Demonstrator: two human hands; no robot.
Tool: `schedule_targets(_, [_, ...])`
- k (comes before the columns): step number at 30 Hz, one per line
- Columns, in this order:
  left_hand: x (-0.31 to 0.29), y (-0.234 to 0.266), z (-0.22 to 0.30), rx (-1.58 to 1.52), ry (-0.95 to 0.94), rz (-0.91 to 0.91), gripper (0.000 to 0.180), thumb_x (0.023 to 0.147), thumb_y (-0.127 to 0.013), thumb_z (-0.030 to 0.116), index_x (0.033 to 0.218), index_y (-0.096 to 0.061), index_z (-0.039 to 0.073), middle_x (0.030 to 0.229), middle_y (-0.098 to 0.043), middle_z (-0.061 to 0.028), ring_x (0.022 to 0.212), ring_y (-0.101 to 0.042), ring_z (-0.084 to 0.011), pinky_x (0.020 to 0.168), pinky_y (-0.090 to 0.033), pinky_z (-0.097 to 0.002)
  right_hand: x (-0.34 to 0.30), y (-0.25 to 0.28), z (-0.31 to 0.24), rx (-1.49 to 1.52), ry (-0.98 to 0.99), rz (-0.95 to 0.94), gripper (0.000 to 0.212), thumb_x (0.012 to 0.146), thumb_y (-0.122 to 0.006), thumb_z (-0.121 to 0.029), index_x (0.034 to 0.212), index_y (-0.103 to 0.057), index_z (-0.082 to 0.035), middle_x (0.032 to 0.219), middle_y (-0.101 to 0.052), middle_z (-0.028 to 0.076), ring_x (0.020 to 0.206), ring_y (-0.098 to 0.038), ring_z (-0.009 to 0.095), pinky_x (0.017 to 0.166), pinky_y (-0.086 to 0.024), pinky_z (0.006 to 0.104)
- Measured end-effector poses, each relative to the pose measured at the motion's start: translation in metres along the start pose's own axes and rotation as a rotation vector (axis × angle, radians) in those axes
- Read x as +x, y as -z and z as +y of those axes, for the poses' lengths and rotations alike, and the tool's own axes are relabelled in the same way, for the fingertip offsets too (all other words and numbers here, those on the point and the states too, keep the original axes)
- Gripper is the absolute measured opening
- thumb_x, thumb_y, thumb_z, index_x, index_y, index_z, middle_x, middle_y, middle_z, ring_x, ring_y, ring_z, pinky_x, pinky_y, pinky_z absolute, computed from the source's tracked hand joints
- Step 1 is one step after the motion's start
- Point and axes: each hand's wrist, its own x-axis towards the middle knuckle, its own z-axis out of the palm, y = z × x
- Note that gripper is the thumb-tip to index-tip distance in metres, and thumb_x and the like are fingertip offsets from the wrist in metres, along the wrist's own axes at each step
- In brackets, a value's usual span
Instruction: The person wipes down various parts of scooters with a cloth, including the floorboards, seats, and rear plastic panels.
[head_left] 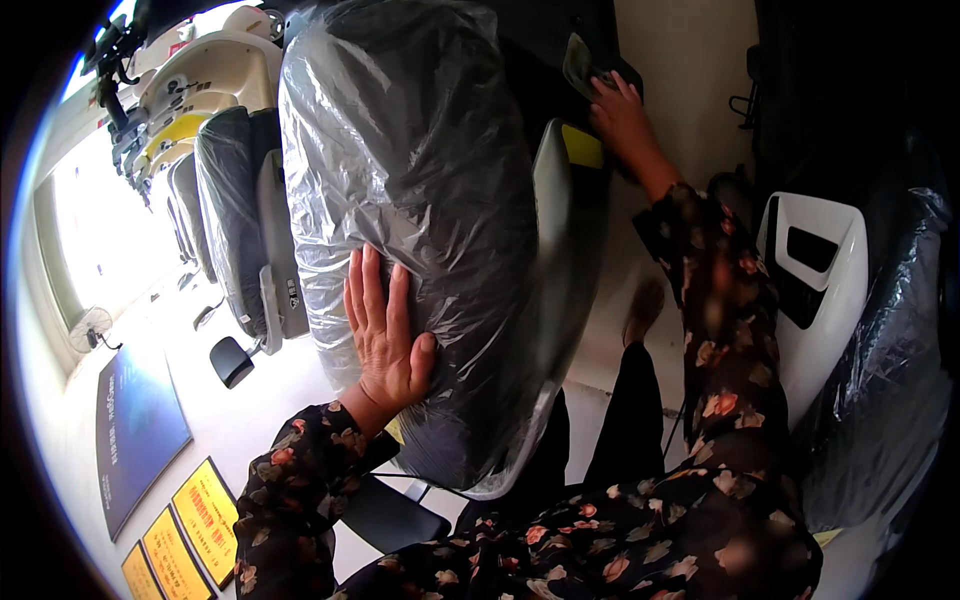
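A scooter seat [420, 170] wrapped in clear, crinkled plastic fills the middle of the head view, its dark cover showing through. My left hand [387, 340] lies flat on the wrap near the seat's rear, fingers stretched out and holding nothing. Farther off to the right, my right hand [622, 125] reaches down beside the front of the same scooter. Its fingers bend over a small grey-green, cloth-like piece [578, 66], pressed near the dark bodywork. Exactly what this piece is stays unclear in the shade. A light side panel [551, 180] with a yellow patch runs along the seat.
More scooters [228, 170] with wrapped seats stand in a row to the left. Close on my right is another scooter with a white rear handle [822, 250]. A blue board [140, 440], yellow signs [205, 515] and a fan [91, 328] are at the left.
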Motion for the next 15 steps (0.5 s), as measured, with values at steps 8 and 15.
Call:
schedule_targets(8, [-0.002, -0.004, -0.001, 0.028, -0.039, 0.056, 0.069, 0.097, -0.033, 0.043, 0.148, -0.03, -0.002, 0.155, -0.018, -0.032, 0.145, -0.015, -0.0483, 0.116, -0.008, -0.057, -0.173, -0.001, -0.083, 0.753, -0.993, -0.044, 0.045, 0.104, -0.041, -0.034, 0.117, -0.061, 0.004, 0.117, -0.063, 0.023, 0.11, -0.058, 0.037, 0.096, -0.042, 0.0396])
schedule_targets(15, [-0.001, -0.01, -0.003, 0.046, -0.064, 0.098, 0.069, 0.098, -0.031, 0.044, 0.147, -0.03, -0.004, 0.155, -0.018, -0.0311, 0.145, -0.016, -0.0476, 0.116, -0.01, -0.0549, -0.336, -0.001, -0.221, 0.828, -1.282, -0.245, 0.047, 0.104, -0.04, -0.036, 0.123, -0.058, 0.004, 0.119, -0.062, 0.025, 0.115, -0.058, 0.037, 0.097, -0.043, 0.0418])
